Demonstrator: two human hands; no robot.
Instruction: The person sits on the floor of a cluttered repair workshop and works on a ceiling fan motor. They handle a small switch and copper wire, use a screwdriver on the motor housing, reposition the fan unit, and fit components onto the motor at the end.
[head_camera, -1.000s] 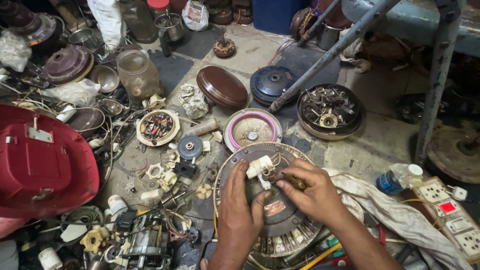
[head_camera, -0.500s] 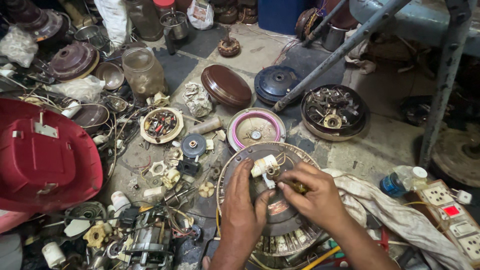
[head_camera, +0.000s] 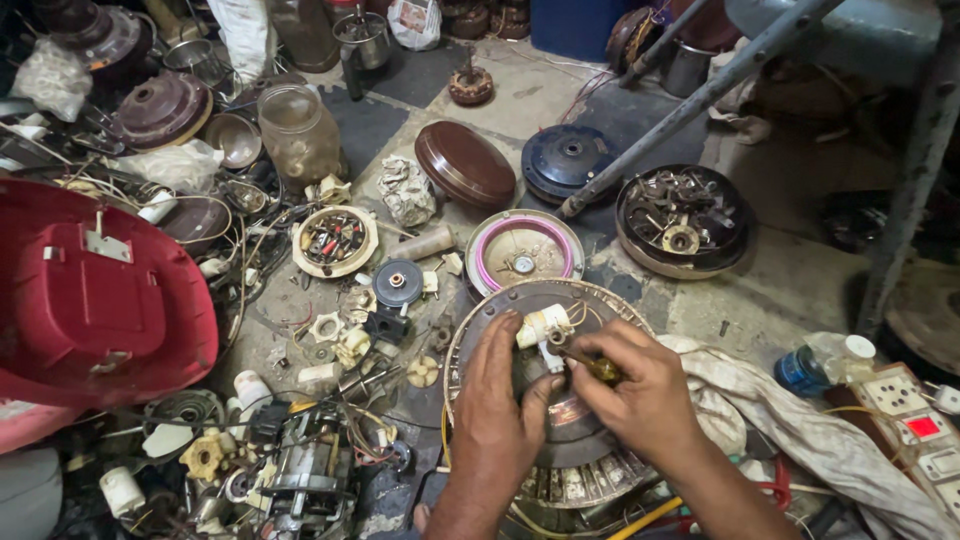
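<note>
A round ceiling-fan motor with copper windings at its rim lies on the floor in front of me. My left hand rests on its top, thumb and forefinger pinching a small white capacitor with its wires. My right hand grips a screwdriver with an amber handle, its tip pointed at the white part near the motor's centre.
Fan covers lie beyond: a brown one, a blue one, a pink-ringed one and a dish of scrap parts. A red plastic shell is at left, a power strip at right, a metal leg slants across.
The view has shifted slightly. Both hands stay on the motor, making only small movements around the white capacitor.
</note>
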